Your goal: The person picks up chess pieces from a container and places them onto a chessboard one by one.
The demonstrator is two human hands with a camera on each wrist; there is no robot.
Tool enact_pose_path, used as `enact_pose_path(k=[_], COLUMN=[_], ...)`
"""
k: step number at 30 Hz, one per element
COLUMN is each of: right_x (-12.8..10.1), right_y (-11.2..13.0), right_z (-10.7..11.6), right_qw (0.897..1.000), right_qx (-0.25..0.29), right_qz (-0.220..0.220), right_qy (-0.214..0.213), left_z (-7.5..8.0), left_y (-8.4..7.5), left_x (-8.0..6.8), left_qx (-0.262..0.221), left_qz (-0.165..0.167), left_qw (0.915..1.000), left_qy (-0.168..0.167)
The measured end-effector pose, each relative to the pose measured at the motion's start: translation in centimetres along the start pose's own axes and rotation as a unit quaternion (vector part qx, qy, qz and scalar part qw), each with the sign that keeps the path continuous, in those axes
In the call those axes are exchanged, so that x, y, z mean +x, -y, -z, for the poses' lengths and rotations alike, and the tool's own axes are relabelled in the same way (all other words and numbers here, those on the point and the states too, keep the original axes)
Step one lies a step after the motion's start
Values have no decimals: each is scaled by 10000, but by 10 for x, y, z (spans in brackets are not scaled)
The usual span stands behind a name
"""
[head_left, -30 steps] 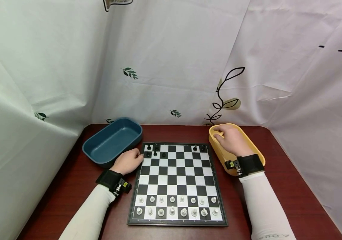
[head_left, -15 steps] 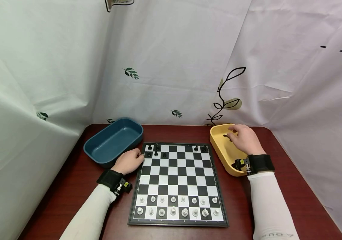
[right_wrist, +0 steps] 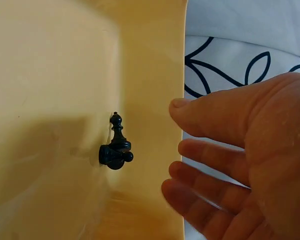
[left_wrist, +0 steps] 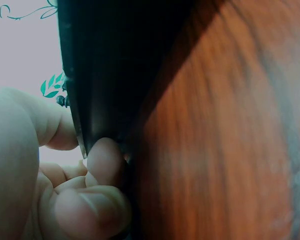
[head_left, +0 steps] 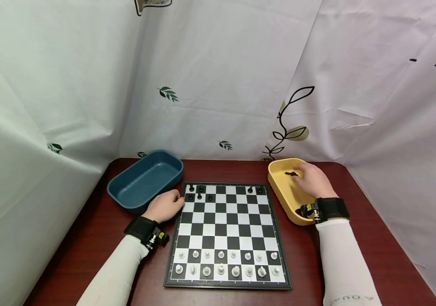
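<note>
My right hand (head_left: pixel 314 180) is over the far right part of the yellow tray (head_left: pixel 288 192), fingers extended and holding nothing. In the right wrist view, two black chess pieces, a bishop (right_wrist: pixel 118 134) and a pawn (right_wrist: pixel 110 154), lie together against the tray's wall, apart from the fingertips. At the far left of the chessboard (head_left: pixel 227 223), my left hand (head_left: pixel 164 205) grips its side edge. The left wrist view has one finger over the board's rim and the thumb (left_wrist: pixel 92 210) low at its side.
Several black pieces (head_left: pixel 199 196) stand along the board's far rows. White pieces (head_left: pixel 221 269) fill the two near rows. A blue tray (head_left: pixel 143 180) sits behind my left hand. White patterned cloth (head_left: pixel 218 85) hangs beyond the table's back edge.
My right hand has shifted right within the yellow tray, bringing the black pieces into sight, then settled slightly lower. The left hand has stayed at the board's edge.
</note>
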State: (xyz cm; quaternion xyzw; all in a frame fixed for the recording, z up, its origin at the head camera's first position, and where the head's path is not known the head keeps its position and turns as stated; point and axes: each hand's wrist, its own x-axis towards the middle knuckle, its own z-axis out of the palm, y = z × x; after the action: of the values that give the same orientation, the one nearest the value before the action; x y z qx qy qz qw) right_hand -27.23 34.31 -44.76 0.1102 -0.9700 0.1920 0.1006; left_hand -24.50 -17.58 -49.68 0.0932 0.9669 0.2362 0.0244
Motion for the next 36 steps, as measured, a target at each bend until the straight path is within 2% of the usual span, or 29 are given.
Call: enact_pose_path(k=[14, 27, 36], right_x=[0, -2, -1], right_y=[-6, -4, -9], right_z=[-6, -3, -8], right_qw=[9966, 9958, 9963], right_qx=[9, -23, -112], right_qz=[-168, -170, 65], right_qy=[807, 904, 846], left_z=[0, 0, 0], left_y=[0, 0, 0], left_x=[0, 0, -1], left_qx=[4, 4, -33], left_qz=[-8, -38, -61], left_qw=[10000, 10000, 10000], left_qy=[16, -6, -3])
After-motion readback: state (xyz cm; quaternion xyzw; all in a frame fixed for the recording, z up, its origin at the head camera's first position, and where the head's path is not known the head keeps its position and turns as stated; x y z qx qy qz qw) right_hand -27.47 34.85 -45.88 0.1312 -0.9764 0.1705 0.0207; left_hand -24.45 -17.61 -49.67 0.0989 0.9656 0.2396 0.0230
